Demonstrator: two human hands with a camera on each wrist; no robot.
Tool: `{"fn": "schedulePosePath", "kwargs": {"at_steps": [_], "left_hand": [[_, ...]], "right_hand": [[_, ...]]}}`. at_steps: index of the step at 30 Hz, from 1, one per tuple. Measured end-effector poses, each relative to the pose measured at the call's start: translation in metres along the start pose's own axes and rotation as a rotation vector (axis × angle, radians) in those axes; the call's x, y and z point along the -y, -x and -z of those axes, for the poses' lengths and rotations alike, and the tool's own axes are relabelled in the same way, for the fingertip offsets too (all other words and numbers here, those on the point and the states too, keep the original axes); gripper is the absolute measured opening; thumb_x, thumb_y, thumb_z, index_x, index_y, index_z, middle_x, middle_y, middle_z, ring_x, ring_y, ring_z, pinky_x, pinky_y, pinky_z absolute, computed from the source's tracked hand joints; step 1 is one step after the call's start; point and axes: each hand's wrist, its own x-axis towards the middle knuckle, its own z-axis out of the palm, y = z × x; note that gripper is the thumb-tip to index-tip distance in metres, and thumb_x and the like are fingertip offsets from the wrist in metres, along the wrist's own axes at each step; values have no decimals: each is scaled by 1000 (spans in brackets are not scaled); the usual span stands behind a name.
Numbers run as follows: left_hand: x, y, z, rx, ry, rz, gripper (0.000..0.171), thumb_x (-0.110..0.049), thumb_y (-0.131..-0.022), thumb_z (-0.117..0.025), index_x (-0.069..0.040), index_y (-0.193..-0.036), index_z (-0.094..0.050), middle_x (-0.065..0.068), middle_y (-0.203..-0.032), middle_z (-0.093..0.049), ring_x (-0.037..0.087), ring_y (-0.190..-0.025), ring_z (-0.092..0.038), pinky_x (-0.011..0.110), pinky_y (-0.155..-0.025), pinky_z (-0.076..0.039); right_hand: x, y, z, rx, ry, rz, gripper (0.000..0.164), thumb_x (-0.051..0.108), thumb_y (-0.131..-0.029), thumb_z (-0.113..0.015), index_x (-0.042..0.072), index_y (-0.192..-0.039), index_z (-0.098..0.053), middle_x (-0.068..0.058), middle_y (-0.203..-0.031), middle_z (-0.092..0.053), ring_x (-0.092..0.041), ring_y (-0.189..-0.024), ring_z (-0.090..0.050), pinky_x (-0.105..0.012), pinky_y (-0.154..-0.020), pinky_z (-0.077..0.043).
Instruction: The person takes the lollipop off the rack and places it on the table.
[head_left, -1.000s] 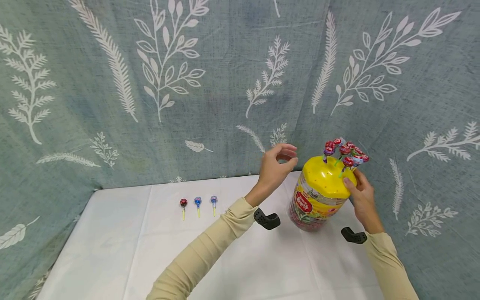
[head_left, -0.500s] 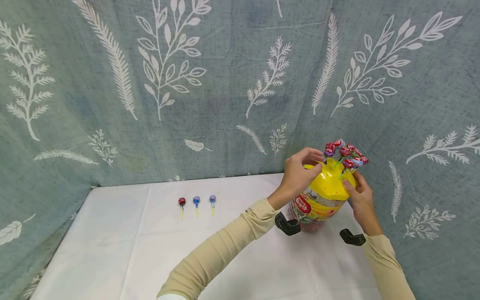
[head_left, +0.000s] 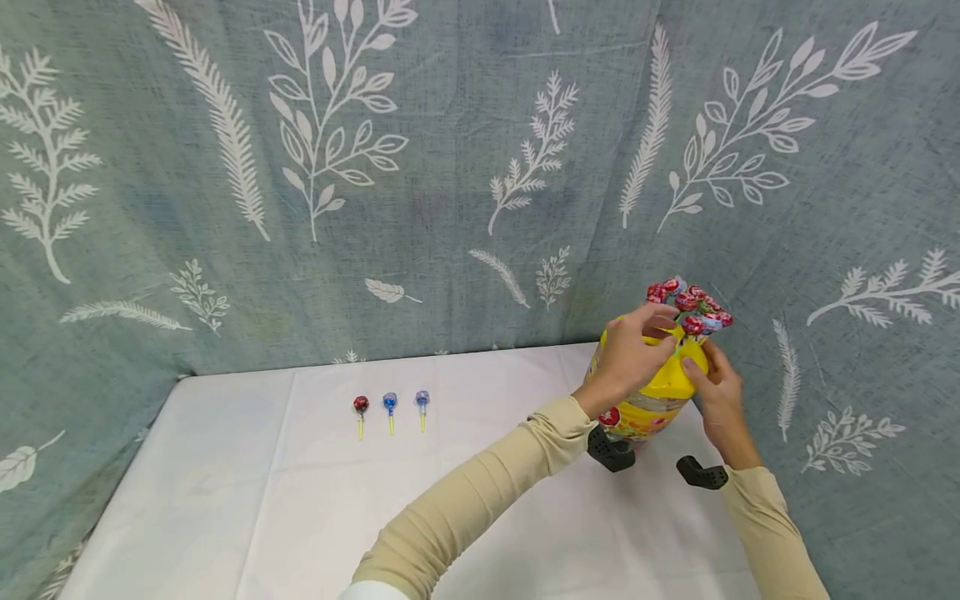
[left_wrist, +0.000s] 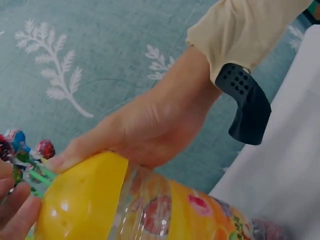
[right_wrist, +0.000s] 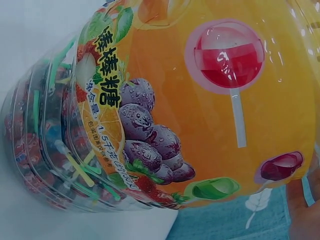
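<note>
A clear plastic candy jar with a yellow lid leans to the right at the table's right side. Several wrapped lollipops stand with their sticks in the lid. My right hand grips the lid edge from the right, thumb on top. Over the lid's left part, my left hand has its thumb and fingers bent and apart beside the lollipop sticks. The left wrist view catches fingertips of this hand near green sticks. Whether they touch a stick is hidden. The jar's fruit label fills the right wrist view.
Three lollipops lie in a row on the white-covered table: a red one, a blue one and a paler blue one. A leaf-patterned grey-green curtain hangs behind and to the right.
My left hand has moved right, from beside the jar to over its lid and up to the lollipop sticks. The right hand keeps its hold on the jar.
</note>
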Motion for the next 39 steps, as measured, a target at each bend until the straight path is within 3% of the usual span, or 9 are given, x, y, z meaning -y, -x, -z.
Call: {"fn": "schedulePosePath", "kwargs": {"at_steps": [6, 12, 23, 30, 39], "left_hand": [[-2, -3, -13, 6, 21, -2, 29, -1, -88, -62, -7, -116, -58, 6, -94, -66, 2, -79, -59, 9, -68, -47], [-4, -3, -16, -2, -5, -11, 27, -1, -89, -61, -9, -114, -57, 3, -89, -65, -1, -74, -56, 9, -62, -47], [-6, -8, -14, -60, 18, -99, 28, 0, -89, -61, -8, -115, -57, 4, -92, -65, 1, -82, -57, 9, -67, -48], [-10, -8, 1, -104, 24, -135, 28, -1, -88, -63, -8, -115, -58, 3, -89, -67, 0, -80, -59, 10, -68, -48], [-4, 3, 32, -181, 74, -98, 28, 0, -87, -64, -6, -113, -59, 7, -90, -67, 8, -78, -62, 16, -66, -52]], "right_hand": [[0, -1, 0, 2, 21, 2, 62, 20, -97, -54, 9, -150, -25, -12, -145, -32, -12, -118, -42, -10, -89, -41], [1, -2, 0, 4, 46, -6, 62, 22, -97, -54, 11, -150, -24, -12, -147, -31, -12, -121, -41, -10, -91, -40], [0, -1, 0, 17, 18, 30, 60, 17, -97, -54, 8, -149, -26, -11, -145, -33, -10, -117, -43, -10, -90, -41], [0, 0, 1, 12, 0, 22, 61, 18, -97, -54, 8, -149, -25, -11, -143, -35, -10, -115, -45, -10, -89, -41], [-2, 1, 0, -1, 6, 23, 62, 18, -96, -55, 6, -149, -25, -13, -142, -35, -10, -113, -46, -10, -88, -42]]}}
